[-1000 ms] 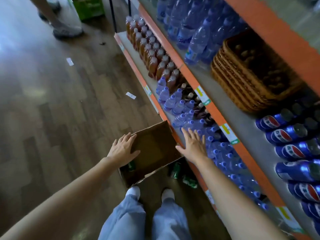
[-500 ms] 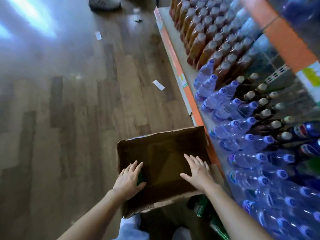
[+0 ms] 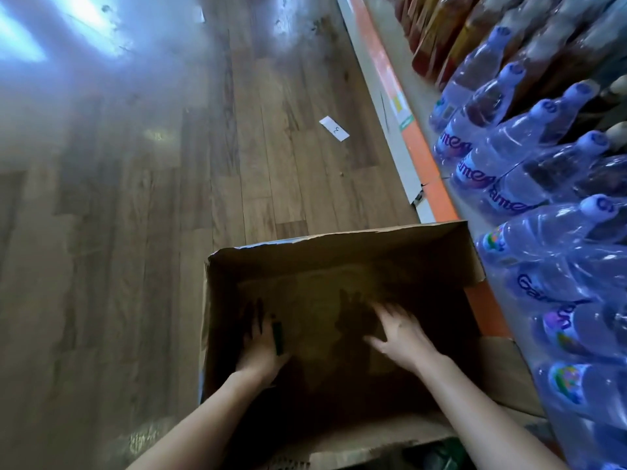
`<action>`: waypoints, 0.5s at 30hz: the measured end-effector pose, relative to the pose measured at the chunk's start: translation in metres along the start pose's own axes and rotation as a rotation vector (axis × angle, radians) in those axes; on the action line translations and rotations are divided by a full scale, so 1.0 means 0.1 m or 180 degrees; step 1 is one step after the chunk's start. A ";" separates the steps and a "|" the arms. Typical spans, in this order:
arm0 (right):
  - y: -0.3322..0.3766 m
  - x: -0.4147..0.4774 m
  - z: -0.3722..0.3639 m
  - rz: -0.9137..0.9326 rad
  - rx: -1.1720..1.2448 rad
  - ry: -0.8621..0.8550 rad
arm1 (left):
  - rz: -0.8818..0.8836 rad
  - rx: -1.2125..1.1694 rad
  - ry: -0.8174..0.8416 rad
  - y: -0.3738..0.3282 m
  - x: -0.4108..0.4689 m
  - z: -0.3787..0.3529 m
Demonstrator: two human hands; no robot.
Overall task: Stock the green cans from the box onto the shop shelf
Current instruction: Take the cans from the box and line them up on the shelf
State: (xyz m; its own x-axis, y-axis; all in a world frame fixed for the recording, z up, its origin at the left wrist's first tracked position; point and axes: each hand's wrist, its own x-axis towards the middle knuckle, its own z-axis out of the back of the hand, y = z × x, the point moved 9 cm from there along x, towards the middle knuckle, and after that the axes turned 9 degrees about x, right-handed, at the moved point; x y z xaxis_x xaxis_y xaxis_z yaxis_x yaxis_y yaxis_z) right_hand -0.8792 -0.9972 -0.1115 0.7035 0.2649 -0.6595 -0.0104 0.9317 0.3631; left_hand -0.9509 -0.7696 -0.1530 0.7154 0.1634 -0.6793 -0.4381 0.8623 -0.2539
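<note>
An open cardboard box (image 3: 339,239) stands on the wooden floor against the shop shelf (image 3: 423,157) with its orange edge. Both my hands are down inside it. My left hand (image 3: 259,349) is by the box's left wall, right against a dark green can (image 3: 279,337) that shows as a narrow strip beside my thumb; whether my fingers grip it is blurred. My right hand (image 3: 400,337) hovers over the box floor with fingers spread and nothing in it. More green cans (image 3: 441,452) show dimly below the box's near flap.
Shrink-wrapped packs of blue water bottles (image 3: 543,157) fill the low shelf at the right, with brown drink bottles (image 3: 458,39) further along. A white paper slip (image 3: 334,128) lies on the floor ahead. Open wooden floor stretches to the left.
My head has dropped closer to the box. Both hands went from resting on the box's flap to reaching down inside it.
</note>
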 end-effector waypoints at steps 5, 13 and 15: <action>-0.03 0.24 -0.07 -0.0012 -0.0129 0.0121 | 0.0188 -0.0686 -0.0238 0.16 0.09 -0.09; -0.03 0.44 -0.12 0.0135 -0.0244 0.0079 | 0.0440 -0.0819 -0.0186 0.21 0.12 -0.20; -0.03 0.45 -0.13 0.0153 -0.0249 0.0079 | 0.0411 -0.0896 -0.0202 0.22 0.13 -0.20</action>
State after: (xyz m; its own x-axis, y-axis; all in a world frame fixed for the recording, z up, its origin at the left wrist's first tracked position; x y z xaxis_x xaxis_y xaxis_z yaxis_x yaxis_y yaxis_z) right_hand -0.8573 -0.9847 -0.1509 0.6831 0.3148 -0.6589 -0.0999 0.9341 0.3427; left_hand -0.9619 -0.7587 -0.1814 0.6728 0.3002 -0.6761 -0.6546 0.6675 -0.3550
